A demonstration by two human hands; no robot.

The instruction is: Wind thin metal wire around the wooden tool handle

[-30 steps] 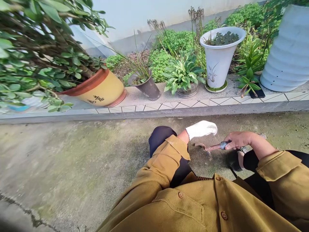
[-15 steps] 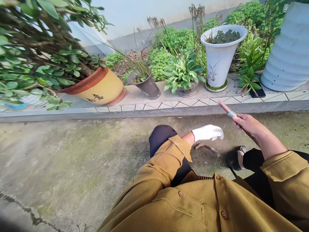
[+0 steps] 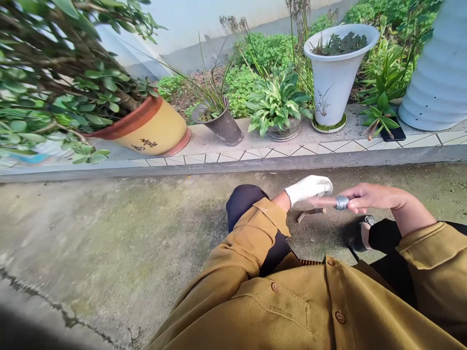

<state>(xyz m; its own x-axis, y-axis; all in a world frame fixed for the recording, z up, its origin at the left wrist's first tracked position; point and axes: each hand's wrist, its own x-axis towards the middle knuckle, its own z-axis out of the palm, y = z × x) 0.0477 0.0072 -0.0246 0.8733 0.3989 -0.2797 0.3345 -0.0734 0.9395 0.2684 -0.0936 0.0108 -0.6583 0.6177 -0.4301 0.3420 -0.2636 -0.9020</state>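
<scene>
My left hand [image 3: 309, 188], in a white glove, is closed with its fingers curled; a thin wire showed at its fingertips a moment ago, though it cannot be made out now. My bare right hand [image 3: 370, 197] grips a short brownish stick [image 3: 321, 201], whose far end is blurred and points left, just under the glove. Silvery wire [image 3: 342, 202] is wound in a thick coil around the stick by my right fingers. Below both hands is a curved brown piece [image 3: 310, 213] with a wrapped band near one end; whether it hangs or lies on the ground I cannot tell.
Ahead runs a low tiled ledge [image 3: 255, 153] with a yellow pot [image 3: 153, 131], a grey tilted pot [image 3: 228, 129], a leafy plant [image 3: 279, 104], a white pot [image 3: 330, 87] and a dark phone [image 3: 394, 132]. Concrete ground [image 3: 127, 243] lies around my feet.
My right hand has swung the stick down and left, from pointing up to roughly level near the glove. The curved piece below has turned. My left hand stays closed, nearly in place.
</scene>
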